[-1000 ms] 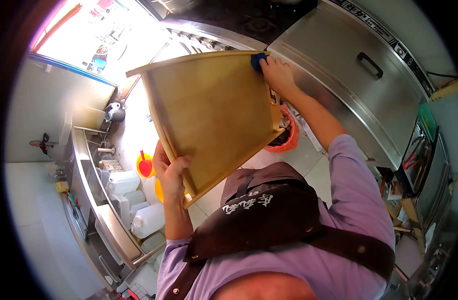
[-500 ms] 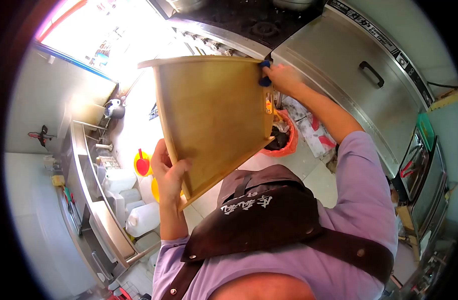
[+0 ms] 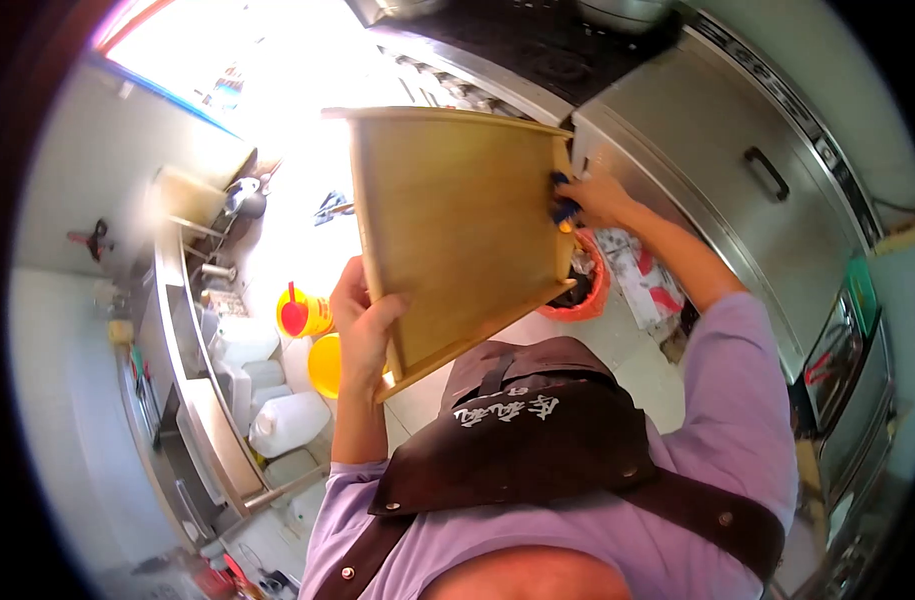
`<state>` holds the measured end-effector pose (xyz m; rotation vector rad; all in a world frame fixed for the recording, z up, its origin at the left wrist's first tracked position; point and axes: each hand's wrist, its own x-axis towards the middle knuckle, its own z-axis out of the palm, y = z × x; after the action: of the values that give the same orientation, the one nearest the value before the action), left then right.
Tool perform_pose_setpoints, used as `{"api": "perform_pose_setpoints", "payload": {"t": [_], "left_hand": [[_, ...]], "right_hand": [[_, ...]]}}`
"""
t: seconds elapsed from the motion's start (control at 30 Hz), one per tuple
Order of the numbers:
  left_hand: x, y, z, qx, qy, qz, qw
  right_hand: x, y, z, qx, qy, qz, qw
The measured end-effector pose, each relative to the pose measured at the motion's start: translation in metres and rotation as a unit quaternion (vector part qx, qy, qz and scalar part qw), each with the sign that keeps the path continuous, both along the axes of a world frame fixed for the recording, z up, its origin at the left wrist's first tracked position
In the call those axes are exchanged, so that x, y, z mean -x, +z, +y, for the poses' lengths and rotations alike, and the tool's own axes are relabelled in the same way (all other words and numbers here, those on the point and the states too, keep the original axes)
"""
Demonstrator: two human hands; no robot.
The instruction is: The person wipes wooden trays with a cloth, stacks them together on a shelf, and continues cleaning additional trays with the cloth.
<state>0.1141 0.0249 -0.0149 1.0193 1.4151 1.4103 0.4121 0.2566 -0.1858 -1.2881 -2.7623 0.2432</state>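
Tray [image 3: 457, 220] hung tilted in the air above and ahead of the apron [image 3: 522, 440], between the person's two hands, its broad face turned toward the wearer. Below its right end showed an orange bag [image 3: 599, 285], partly hidden behind the wood. The left hand [image 3: 367, 320] pinched the tray's left side near the lower corner, thumb on the face and fingers passing behind, much as it had a second earlier. The right hand [image 3: 597, 200] had slid from the top right corner down the right end, its fingers closed on a cloth, though some fingertips were hidden. That cloth [image 3: 563, 207], blue and bunched, had left the corner for the middle of that end, so the rubbing seemed to have moved along the edge while the left hand steadied the tray. Just below the cloth, the slot [image 3: 565, 226] was only partly visible
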Motion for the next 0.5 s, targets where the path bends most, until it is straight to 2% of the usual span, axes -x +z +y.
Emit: {"api": "perform_pose_setpoints", "payload": {"t": [0.07, 0.1, 0.17, 0.23, 0.3, 0.33, 0.37, 0.4, 0.47, 0.5], "left_hand": [[0.010, -0.009, 0.006, 0.008, 0.014, -0.011, 1.000], [0.012, -0.008, 0.009, 0.012, 0.021, -0.026, 0.999], [0.006, -0.002, 0.011, 0.004, 0.025, -0.063, 0.998], [0.002, -0.004, 0.013, -0.003, 0.016, -0.083, 0.996], [-0.002, -0.008, 0.018, 0.008, -0.003, -0.076, 0.997], [-0.005, -0.010, 0.018, 0.014, -0.012, -0.074, 0.997], [-0.010, -0.013, 0.019, 0.013, -0.021, -0.070, 0.997], [-0.013, -0.014, 0.019, 0.010, -0.028, -0.067, 0.997], [-0.015, -0.016, 0.016, 0.007, -0.030, -0.065, 0.997], [-0.014, -0.017, 0.014, 0.005, -0.025, -0.066, 0.997]], "right_hand": [[0.001, -0.002, -0.006, 0.051, -0.042, 0.135, 0.989], [0.013, 0.004, -0.001, 0.095, -0.066, 0.250, 0.961], [0.039, 0.032, 0.000, 0.186, -0.121, 0.461, 0.859], [0.078, 0.104, -0.033, 0.312, -0.049, 0.560, 0.766], [0.111, 0.142, -0.058, 0.247, 0.022, 0.537, 0.806], [0.130, 0.146, -0.066, 0.075, 0.065, 0.516, 0.851], [0.151, 0.142, -0.071, -0.082, 0.053, 0.476, 0.874], [0.156, 0.145, -0.073, -0.141, 0.054, 0.433, 0.889], [0.164, 0.151, -0.075, -0.253, 0.065, 0.343, 0.902], [0.169, 0.119, -0.051, -0.305, 0.058, 0.357, 0.881]]}}
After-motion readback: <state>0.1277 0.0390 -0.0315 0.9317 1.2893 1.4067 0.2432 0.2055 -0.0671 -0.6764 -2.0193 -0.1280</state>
